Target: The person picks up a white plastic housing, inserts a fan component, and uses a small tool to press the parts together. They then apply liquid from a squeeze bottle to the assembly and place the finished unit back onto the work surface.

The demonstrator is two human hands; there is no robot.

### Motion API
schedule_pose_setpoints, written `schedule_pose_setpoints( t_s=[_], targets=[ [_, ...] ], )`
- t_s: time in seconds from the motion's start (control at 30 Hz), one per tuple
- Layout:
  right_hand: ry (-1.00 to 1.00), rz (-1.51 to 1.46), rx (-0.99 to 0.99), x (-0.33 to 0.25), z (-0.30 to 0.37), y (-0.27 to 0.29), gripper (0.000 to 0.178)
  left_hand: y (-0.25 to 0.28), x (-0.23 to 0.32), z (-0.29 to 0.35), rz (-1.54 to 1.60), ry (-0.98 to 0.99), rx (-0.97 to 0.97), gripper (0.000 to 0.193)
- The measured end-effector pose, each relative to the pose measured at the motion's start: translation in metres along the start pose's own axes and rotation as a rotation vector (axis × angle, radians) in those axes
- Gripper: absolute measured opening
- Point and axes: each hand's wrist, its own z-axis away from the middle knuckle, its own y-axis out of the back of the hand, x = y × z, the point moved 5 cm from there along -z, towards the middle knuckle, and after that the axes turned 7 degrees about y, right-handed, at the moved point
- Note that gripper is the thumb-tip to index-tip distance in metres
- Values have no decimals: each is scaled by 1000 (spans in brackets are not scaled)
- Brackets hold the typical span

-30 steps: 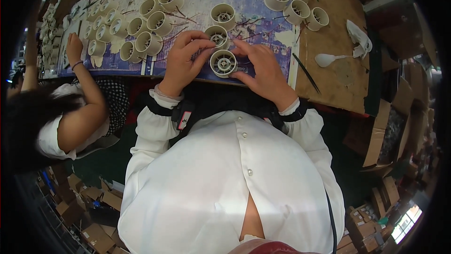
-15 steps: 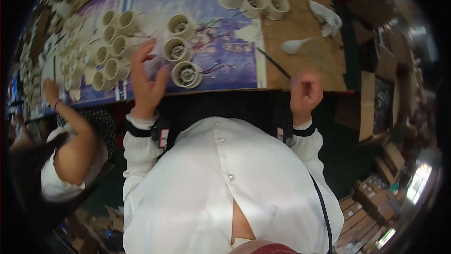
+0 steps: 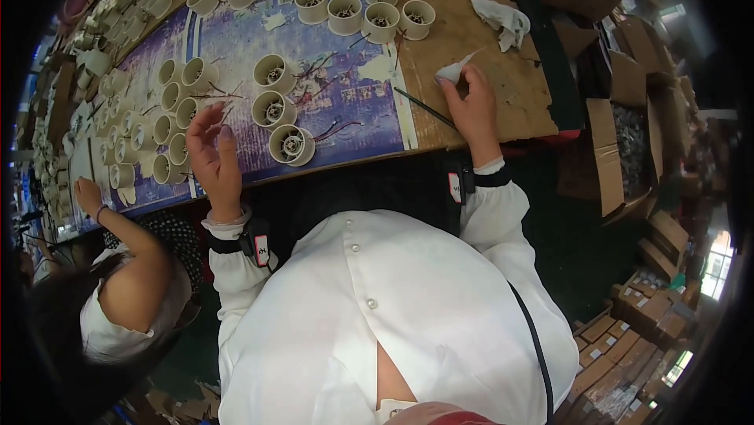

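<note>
At the right of the table, the thumb and fingers of my right hand (image 3: pixel 474 108) close round a small white bulb-shaped thing with a thin pointed tip (image 3: pixel 452 71), like a squeeze bottle. Its tip points away to the right. My left hand (image 3: pixel 214 154) is held over the table's near edge, fingers loosely bent and thumb apart, with nothing in it. Just to its right stand three round cream cups in a row; the nearest cup (image 3: pixel 291 145) has a coiled metal part inside and thin wires trailing out. Another cup (image 3: pixel 187 112) stands beyond my left fingers.
A thin green stick (image 3: pixel 424 106) lies left of my right hand. Beyond it are a crumpled white cloth (image 3: pixel 503 23) and a group of similar cups (image 3: pixel 345 15). At the left a co-worker's arm (image 3: pixel 126 228) rests at the table. Cardboard boxes (image 3: pixel 605 158) stand on the right.
My right hand has reached forward from the table's near edge to the white pointed thing and closed on it. My left hand stays empty near the cups. The whole view has shifted.
</note>
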Motion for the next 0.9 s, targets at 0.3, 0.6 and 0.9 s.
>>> schedule_pose_setpoints(
  t_s=[0.3,0.6,0.9],
  targets=[
    [-28,-442,-154,-69,7,-17,29,-4,19,-15,-64,-27,-72,33],
    [22,-703,-264,-95,26,-61,33,-23,14,-44,-40,17,-119,36],
    [-8,-573,-232,-71,31,-62,27,-43,-19,-79,-51,260,-332,35]
  ],
)
